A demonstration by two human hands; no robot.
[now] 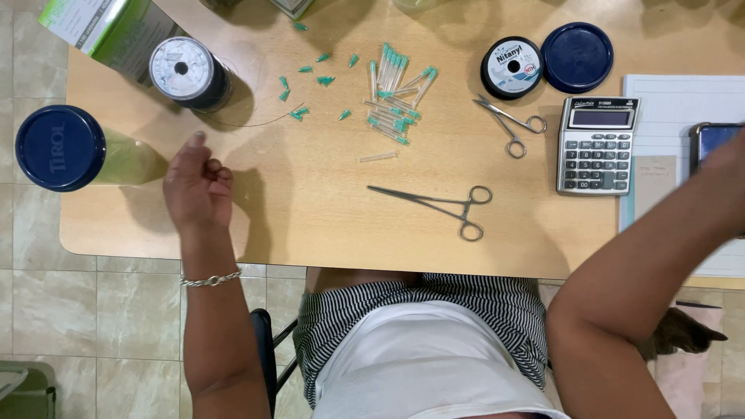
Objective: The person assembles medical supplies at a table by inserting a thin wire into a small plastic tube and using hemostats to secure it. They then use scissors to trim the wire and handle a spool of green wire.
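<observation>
My left hand (198,186) hovers over the left part of the wooden table (310,225), fingers curled in, thumb raised, nothing visible in it. It is nearest the spool of thin line (190,74), whose loose strand (256,122) curves toward the middle. My right hand (729,159) reaches to the right edge, over a phone (710,138); its fingers are cut off by the frame. Needles with teal hubs (396,93) lie piled at the centre back, teal caps (310,77) scattered beside them. Locking forceps (438,206) lie in front.
A blue-lidded jar (60,147) of green liquid and a green box (109,27) stand at the far left. Scissors (510,122), a second spool (511,68), a blue lid (576,57), a calculator (597,143) and lined paper (675,97) sit to the right.
</observation>
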